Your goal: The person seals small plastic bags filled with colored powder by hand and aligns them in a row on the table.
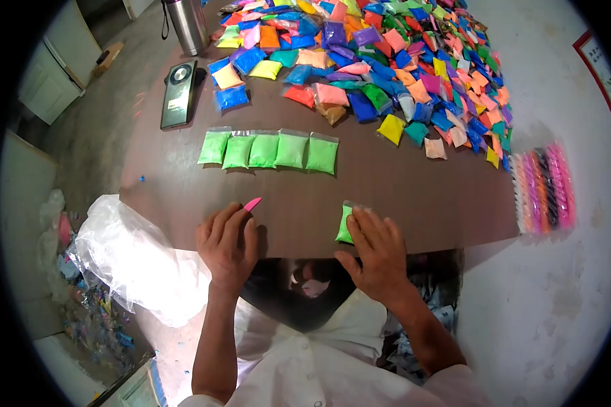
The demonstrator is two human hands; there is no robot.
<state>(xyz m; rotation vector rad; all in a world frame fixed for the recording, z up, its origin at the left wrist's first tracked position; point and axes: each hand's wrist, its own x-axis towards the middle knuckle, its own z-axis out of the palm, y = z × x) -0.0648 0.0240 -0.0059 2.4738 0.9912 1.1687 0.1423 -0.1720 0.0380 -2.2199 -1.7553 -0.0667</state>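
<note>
Near the table's front edge my left hand (227, 243) holds a small pink tool (252, 204), its pointed end sticking out past the fingers. My right hand (375, 249) lies with fingers spread over a green packet (347, 222), covering its right part. Beyond my hands, several bright green packets (264, 150) lie side by side in a row, their clear strips at the far side. The rightmost green packet (322, 154) is slightly apart from the others.
A big heap of coloured packets (380, 61) covers the far part of the table (183, 197). A phone (179, 95) and a steel bottle (187, 27) stand at the left. Twisted coloured sticks (544, 190) lie at the right, and clear plastic (139, 254) hangs at the left edge.
</note>
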